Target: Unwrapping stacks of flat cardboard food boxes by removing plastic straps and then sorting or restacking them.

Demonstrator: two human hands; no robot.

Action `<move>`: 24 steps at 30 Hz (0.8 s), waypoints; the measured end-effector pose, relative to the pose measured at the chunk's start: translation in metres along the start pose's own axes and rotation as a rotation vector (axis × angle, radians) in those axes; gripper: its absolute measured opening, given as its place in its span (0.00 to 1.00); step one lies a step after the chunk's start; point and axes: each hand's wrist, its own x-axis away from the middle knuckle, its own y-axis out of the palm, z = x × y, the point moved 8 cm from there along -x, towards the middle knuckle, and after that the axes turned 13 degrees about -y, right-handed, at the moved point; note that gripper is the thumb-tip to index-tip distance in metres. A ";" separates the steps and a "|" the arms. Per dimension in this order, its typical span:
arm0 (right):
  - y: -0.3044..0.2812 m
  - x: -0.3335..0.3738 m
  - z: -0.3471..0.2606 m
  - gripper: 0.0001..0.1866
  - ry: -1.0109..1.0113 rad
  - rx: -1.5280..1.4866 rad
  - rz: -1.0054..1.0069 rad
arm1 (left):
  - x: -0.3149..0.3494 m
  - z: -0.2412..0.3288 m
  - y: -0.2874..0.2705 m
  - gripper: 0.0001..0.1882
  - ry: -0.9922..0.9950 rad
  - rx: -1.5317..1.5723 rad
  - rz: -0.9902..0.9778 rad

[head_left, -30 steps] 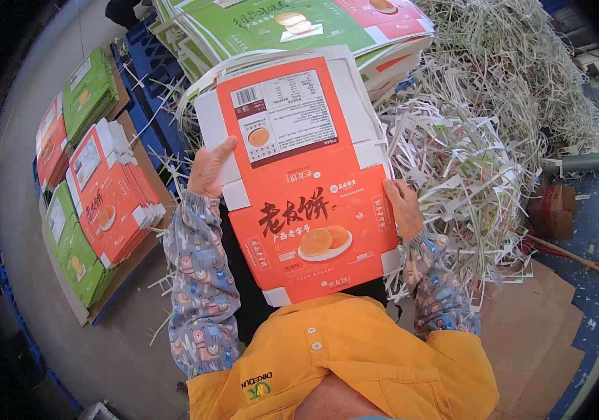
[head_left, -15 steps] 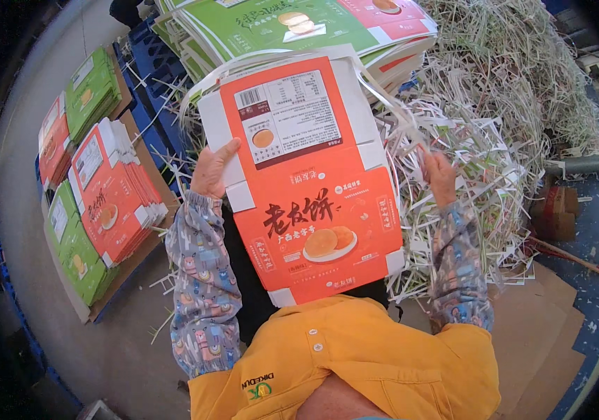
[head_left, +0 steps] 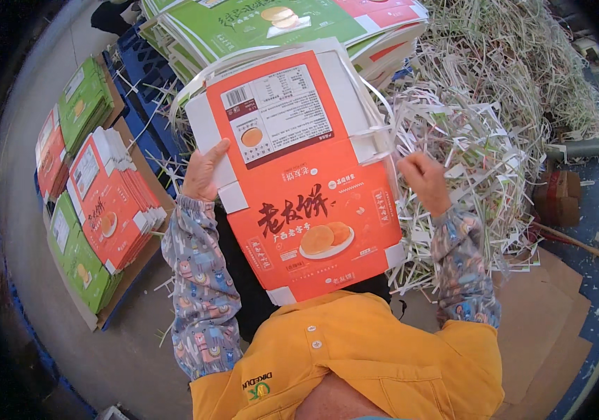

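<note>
A flat, unfolded red carton (head_left: 324,210) with white flaps and a picture of round cakes lies tilted in front of me, its lower edge against my front. White strips of paper trim (head_left: 376,98) curl around its upper and right edges. My left hand (head_left: 203,171) grips the carton's left edge, thumb on the printed face and fingers hidden behind. Beside the right edge, my right hand (head_left: 425,183) is closed, knuckles up; what it pinches, if anything, cannot be made out.
Ahead stands a tall stack of green cartons (head_left: 264,24). To the left, red and green carton piles (head_left: 107,199) rest on cardboard by a blue pallet (head_left: 149,66). Shredded paper (head_left: 481,140) heaps on the right, near a metal bar (head_left: 593,148) and brown cardboard sheets (head_left: 544,315).
My right hand has moved slightly left and down, closer to the carton's edge. The loose strip between them has shifted left. My left hand keeps its grip.
</note>
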 end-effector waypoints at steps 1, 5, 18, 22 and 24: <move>0.016 0.015 0.009 0.08 0.182 -0.094 -0.091 | 0.000 -0.001 0.000 0.22 -0.013 -0.009 -0.003; 0.038 0.042 0.012 0.12 0.405 -0.560 0.005 | 0.000 -0.001 0.004 0.22 -0.004 0.036 -0.045; 0.041 0.045 0.028 0.09 0.252 -0.285 -0.023 | 0.000 -0.001 0.003 0.21 0.002 0.020 -0.029; 0.010 0.025 0.011 0.07 -0.167 0.431 0.094 | 0.000 -0.001 0.003 0.21 0.013 0.035 -0.052; -0.009 0.010 0.028 0.08 -0.161 0.557 0.169 | 0.001 0.000 0.001 0.21 0.021 0.023 -0.014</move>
